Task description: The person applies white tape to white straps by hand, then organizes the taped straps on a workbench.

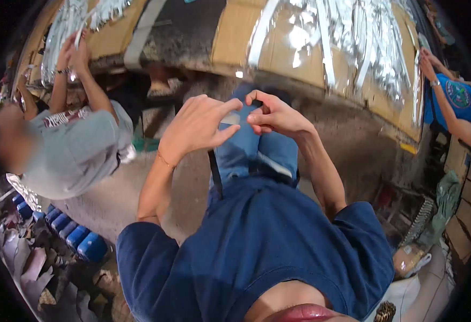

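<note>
My left hand (pixel 197 124) is raised in front of my lap, its thumb and index finger curved towards each other. A small pale, translucent strip (pixel 230 119) shows between them; it looks like clear tape, but I cannot be sure. Close beside it, my right hand (pixel 278 117) has its fingers curled and its thumb near the index fingertip. Whatever the right fingers hold, if anything, is too small to make out. The two hands are a little apart, above my blue jeans (pixel 241 153).
A cardboard-covered table (pixel 284 53) stands ahead, bearing shiny silver strips (pixel 372 48). One person (pixel 77 147) in grey works at left, another person (pixel 458 102) in blue at right. Blue cylinders (pixel 92 246) and scraps (pixel 34 265) lie at lower left.
</note>
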Available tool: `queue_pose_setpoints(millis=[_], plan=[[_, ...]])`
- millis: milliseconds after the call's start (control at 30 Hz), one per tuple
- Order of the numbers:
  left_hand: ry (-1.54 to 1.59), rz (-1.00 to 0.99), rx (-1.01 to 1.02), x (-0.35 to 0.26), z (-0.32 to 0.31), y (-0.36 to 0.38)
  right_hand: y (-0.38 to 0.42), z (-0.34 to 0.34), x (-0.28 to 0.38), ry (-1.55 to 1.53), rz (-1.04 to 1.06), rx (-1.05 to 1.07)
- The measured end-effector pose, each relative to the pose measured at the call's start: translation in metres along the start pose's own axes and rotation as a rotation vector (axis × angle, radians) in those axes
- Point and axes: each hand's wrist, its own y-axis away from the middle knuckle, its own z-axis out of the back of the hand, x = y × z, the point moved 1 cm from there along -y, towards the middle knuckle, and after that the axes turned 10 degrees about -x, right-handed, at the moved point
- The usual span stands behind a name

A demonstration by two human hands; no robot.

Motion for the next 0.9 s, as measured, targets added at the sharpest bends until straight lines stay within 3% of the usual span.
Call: queue_pose_setpoints(millis=[67, 133, 200, 400, 467, 533, 600, 667, 733, 833, 900], plan=[[0.042, -0.019, 0.297, -0.004, -0.020, 0.021, 0.031, -0.005, -0.034, -0.275, -0.099, 0.075], [0.196, -0.054, 0.296, -0.010, -0.036, 0.036, 0.055, -0.004, -0.055, -0.343, -0.123, 0.143], [0.485, 0.034, 0.411, -0.015, -0.047, 0.043, 0.072, -0.005, -0.077, -0.418, -0.099, 0.206], [0.642, 0.123, 0.448, -0.023, -0.087, 0.067, 0.106, -0.018, -0.117, -0.708, 0.033, 0.051], [0.775, 0.187, 0.391, -0.021, -0.095, 0.078, 0.116, -0.018, -0.128, -0.768, 0.115, 0.124], [0.786, 0.194, 0.375, -0.019, -0.100, 0.087, 0.128, -0.023, -0.126, -0.710, 0.190, 0.027], [0.838, 0.273, 0.354, -0.019, -0.104, 0.097, 0.134, -0.028, -0.123, -0.733, 0.196, 0.063], [0.956, 0.385, 0.375, -0.023, -0.108, 0.107, 0.142, -0.035, -0.114, -0.383, 0.264, -0.096], [1.001, 0.457, 0.410, -0.019, -0.118, 0.118, 0.140, -0.042, -0.108, -0.380, 0.262, -0.109], [1.170, 0.601, 0.471, -0.024, -0.128, 0.126, 0.130, -0.044, -0.111, 0.050, 0.416, -0.345], [1.306, 0.647, 0.550, -0.008, -0.152, 0.140, 0.129, -0.042, -0.109, 0.085, 0.383, -0.352]])
